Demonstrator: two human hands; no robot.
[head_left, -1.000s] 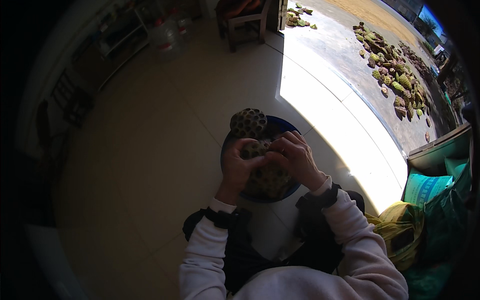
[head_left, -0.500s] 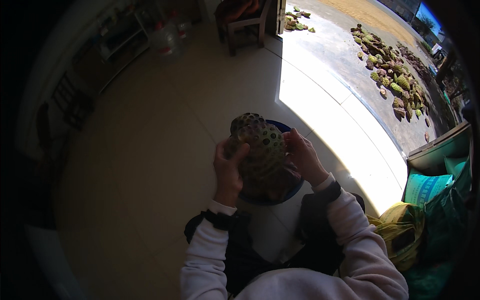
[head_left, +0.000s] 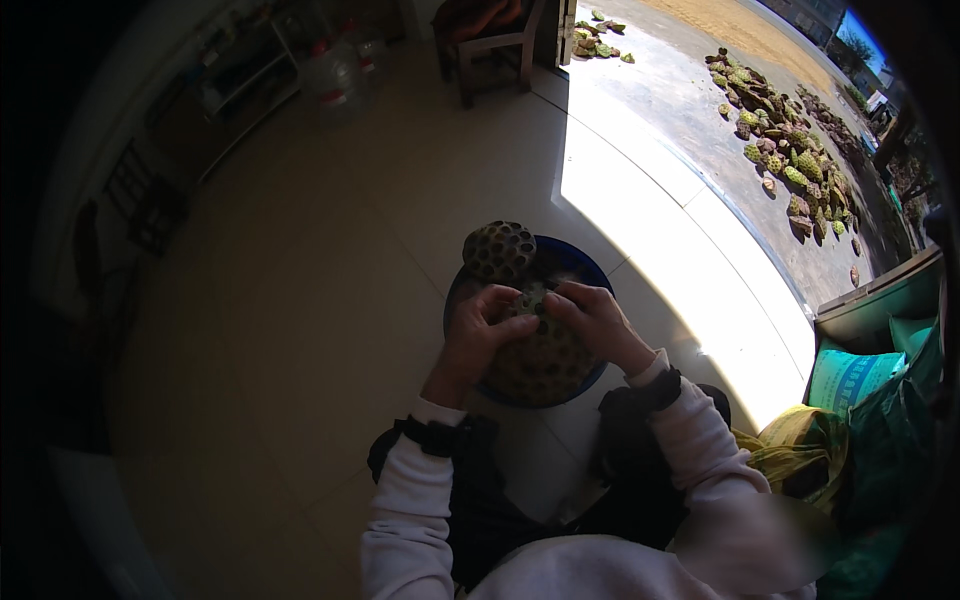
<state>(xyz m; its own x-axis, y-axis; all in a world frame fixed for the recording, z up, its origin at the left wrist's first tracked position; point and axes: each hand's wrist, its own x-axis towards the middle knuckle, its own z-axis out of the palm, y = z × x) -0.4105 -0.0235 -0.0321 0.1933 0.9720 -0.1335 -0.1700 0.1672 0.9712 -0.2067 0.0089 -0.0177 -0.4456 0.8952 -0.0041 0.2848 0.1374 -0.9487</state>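
Both my hands come together over a dark blue basin (head_left: 604,272) on the floor between my legs. My left hand (head_left: 478,332) has its fingers closed on a greenish lotus seed pod (head_left: 532,298), thumb lying across it. From the other side my right hand (head_left: 598,322) pinches the same pod, its thumb and fingertips meeting near the left thumb. Much of this pod is hidden by the fingers. A rounder lotus pod (head_left: 499,250) with dark holes rests at the basin's far left rim. Below my hands another broad, holed pod surface (head_left: 540,368) shows in shade.
Outside the doorway at the right, a long pile of lotus pods (head_left: 790,150) lies in sunlight. Green and yellow sacks (head_left: 800,445) stand close by my right arm. A wooden chair (head_left: 490,45) and large clear bottles (head_left: 335,85) are farther back.
My hands have drawn closer together and the pod between them has changed position, showing less of its face. My right hand has shifted inward. The round pod at the rim is now fully exposed.
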